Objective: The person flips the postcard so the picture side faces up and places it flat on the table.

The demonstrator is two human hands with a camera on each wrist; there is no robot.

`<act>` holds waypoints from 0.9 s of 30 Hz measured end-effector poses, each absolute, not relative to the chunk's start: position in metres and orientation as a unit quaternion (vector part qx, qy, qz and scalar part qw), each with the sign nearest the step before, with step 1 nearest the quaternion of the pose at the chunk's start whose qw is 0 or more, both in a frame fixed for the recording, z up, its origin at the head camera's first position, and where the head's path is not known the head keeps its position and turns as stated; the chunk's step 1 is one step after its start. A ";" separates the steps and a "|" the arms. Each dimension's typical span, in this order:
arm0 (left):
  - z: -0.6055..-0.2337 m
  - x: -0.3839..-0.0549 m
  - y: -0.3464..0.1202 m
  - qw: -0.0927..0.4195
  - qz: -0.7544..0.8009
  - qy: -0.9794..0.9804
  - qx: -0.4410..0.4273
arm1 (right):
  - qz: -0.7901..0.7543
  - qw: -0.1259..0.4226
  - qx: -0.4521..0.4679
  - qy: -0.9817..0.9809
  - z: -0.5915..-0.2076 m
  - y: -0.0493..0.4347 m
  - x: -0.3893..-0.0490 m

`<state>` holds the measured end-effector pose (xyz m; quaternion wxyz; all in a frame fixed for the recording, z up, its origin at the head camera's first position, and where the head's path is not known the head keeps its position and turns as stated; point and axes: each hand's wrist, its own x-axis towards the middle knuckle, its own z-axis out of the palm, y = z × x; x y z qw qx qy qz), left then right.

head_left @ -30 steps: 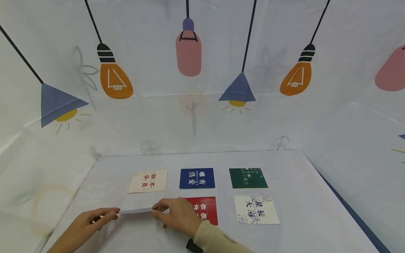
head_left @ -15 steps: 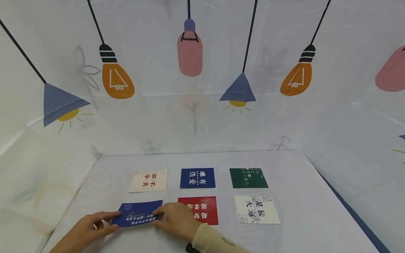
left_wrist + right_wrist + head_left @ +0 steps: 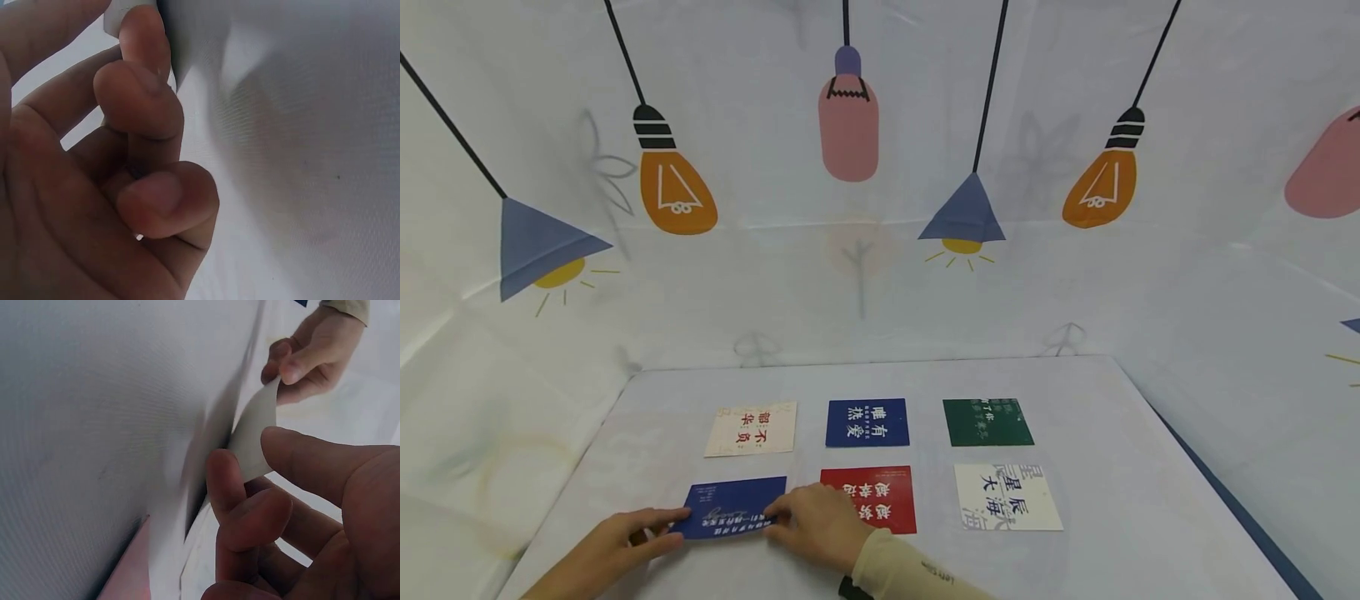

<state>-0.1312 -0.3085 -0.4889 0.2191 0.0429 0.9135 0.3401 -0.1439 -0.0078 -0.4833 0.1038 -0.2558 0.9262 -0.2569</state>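
Observation:
A blue card with white lettering [image 3: 730, 500] slants just above the white table at front left in the head view. My left hand [image 3: 617, 546] pinches its left end between thumb and fingers. At the opposite end, my right hand [image 3: 823, 521] grips the near corner with thumb and fingertips. The card's pale underside [image 3: 256, 431] shows bowed between both hands in the right wrist view. Just right of it lies a red card [image 3: 891, 500], partly covered by the right hand. In the left wrist view, fingers [image 3: 169, 200] curl near the white surface, with a sliver of card at the top.
Behind the hands, a cream card [image 3: 750, 429], a second blue card [image 3: 867, 422] and a green card [image 3: 988, 422] form a back row on the white table [image 3: 1135, 500]. A white card with dark characters [image 3: 1008, 497] lies right of the red one. A lamp-printed cloth [image 3: 880, 292] hangs behind.
The held card was nearly edge-on a second ago; it has tilted down so its blue printed face shows. Both hands keep their hold and have shifted slightly toward the person.

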 end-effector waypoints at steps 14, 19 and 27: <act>-0.495 -0.130 -0.311 0.239 0.352 0.902 0.076 | -0.234 0.108 -0.255 0.932 -0.493 -0.012 -0.139; -0.493 -0.129 -0.305 0.235 0.336 0.912 0.026 | -0.238 0.118 -0.248 0.932 -0.491 -0.013 -0.139; -0.493 -0.128 -0.302 0.219 0.331 0.918 0.012 | -0.251 0.120 -0.247 0.928 -0.491 -0.013 -0.139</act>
